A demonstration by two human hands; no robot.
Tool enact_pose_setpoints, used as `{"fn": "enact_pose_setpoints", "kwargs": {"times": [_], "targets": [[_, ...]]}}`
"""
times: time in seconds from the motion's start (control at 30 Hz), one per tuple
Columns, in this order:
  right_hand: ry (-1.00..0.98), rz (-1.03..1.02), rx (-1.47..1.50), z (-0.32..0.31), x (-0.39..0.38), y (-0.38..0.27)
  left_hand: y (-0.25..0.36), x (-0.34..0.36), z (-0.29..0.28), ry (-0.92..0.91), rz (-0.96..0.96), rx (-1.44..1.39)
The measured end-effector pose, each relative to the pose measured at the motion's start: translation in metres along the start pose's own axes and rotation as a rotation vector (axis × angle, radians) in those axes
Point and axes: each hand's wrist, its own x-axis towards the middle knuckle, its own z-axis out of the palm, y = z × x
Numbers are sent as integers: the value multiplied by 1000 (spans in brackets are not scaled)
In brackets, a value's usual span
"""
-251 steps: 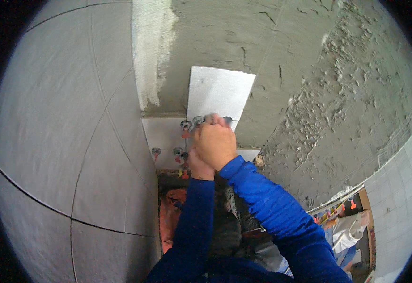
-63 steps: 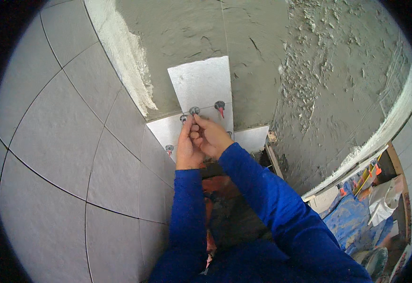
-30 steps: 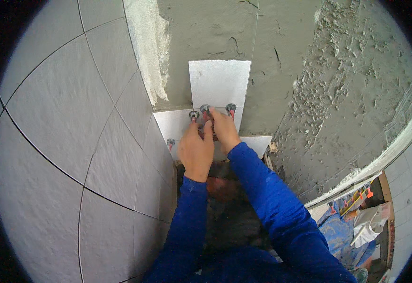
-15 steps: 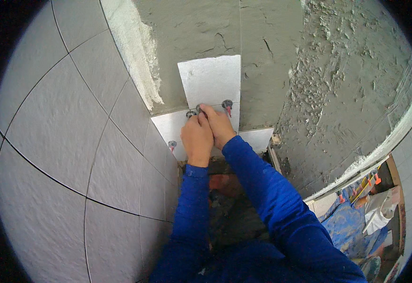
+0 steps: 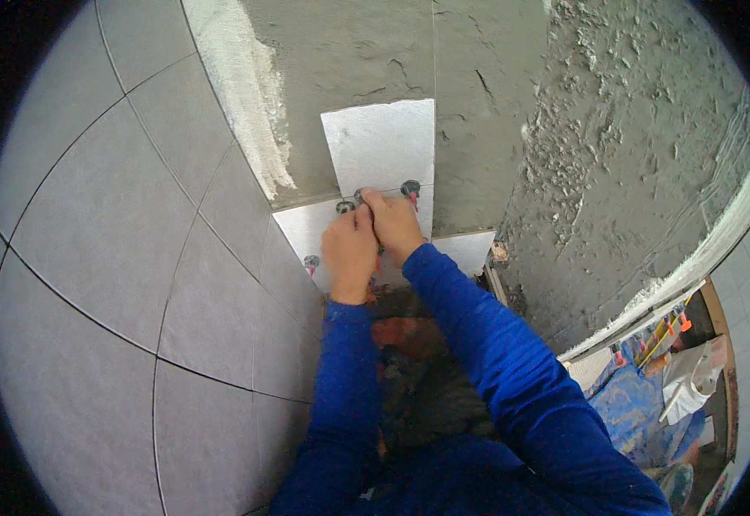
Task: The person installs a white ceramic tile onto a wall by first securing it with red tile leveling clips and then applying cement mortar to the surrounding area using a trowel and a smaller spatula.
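A whitish upper wall tile (image 5: 382, 142) stands on a lower row, where another whitish tile (image 5: 299, 225) shows at the left. Round dark tile levelers with red parts sit along the joints: one at the right (image 5: 410, 187), another just left of my fingers (image 5: 345, 207), and a third lower left (image 5: 311, 264). My right hand (image 5: 396, 228) pinches a leveler at the joint under the upper tile, its fingers covering most of it. Close beside it, my left hand (image 5: 349, 254) has its fingers curled together against the right; whatever they hold is hidden.
Large grey tiles (image 5: 91, 249) cover the left wall. Rough grey mortar (image 5: 495, 112) spreads above and right of the white tiles. A short whitish tile (image 5: 469, 249) sits low on the right. Blue sheeting (image 5: 641, 404) and a white bag (image 5: 691, 383) lie at lower right.
My left hand has shifted slightly left and its fingers have turned a little, showing red parts between the hands. My right hand stays on the same leveler. The view has moved slightly.
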Motion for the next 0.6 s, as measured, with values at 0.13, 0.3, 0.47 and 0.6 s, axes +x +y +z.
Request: {"fn": "enact_pose_setpoints", "kwargs": {"times": [0.13,0.3,0.47,0.6], "targets": [[-55,144,83,-15,-37,0,-20,5,-17,247,77,-125],[-33,234,103,-46,-80,16,-36,14,3,283,209,-171],[25,253,96,-81,-121,35,-47,22,12,275,206,-215],[64,313,120,-102,-136,39,-50,37,9,153,63,-397]]}}
